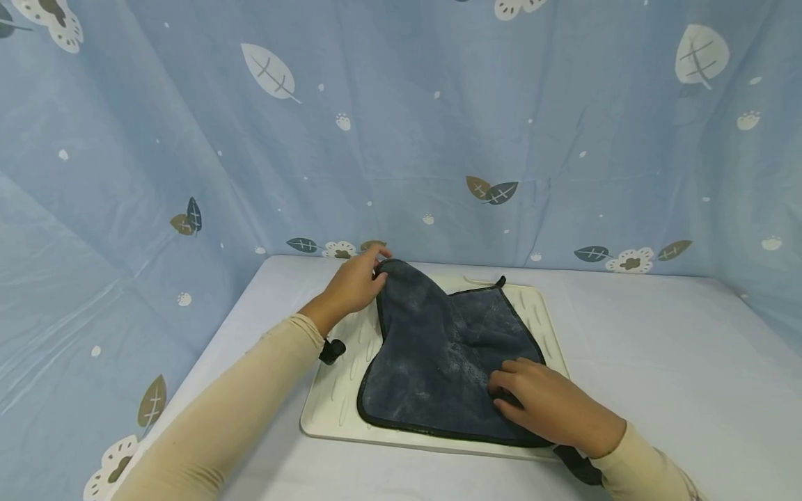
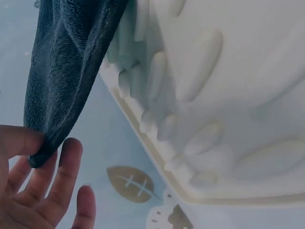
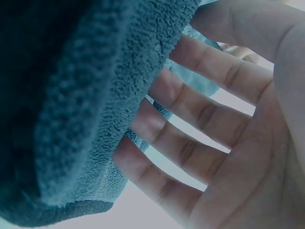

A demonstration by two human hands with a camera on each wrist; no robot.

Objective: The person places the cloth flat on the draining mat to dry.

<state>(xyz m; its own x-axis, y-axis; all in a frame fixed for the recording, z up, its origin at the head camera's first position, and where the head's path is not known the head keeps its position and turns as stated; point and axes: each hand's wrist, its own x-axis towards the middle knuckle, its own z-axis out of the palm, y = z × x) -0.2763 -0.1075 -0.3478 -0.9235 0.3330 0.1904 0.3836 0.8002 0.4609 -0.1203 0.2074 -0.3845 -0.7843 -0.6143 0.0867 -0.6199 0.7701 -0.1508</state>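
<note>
A dark blue-grey plush towel (image 1: 413,376) with black edging lies partly raised over a cream ridged mat (image 1: 335,410). At its far-left corner, my left hand (image 1: 354,282) pinches the fabric and holds it up off the mat. The left wrist view shows that towel corner (image 2: 62,90) between thumb and fingers. My right hand (image 1: 548,400) is at the towel's near-right part, holding a bit of cloth between thumb and fingers. Up close in the right wrist view, the fingertips go out of sight behind the towel (image 3: 114,95). A small black loop (image 1: 500,282) sticks out at the far-right corner.
A white-covered table (image 1: 664,362) extends around the mat. Blue leaf-patterned fabric (image 1: 401,139) hangs behind it and on both sides. Black straps (image 1: 331,351) are at the wrists.
</note>
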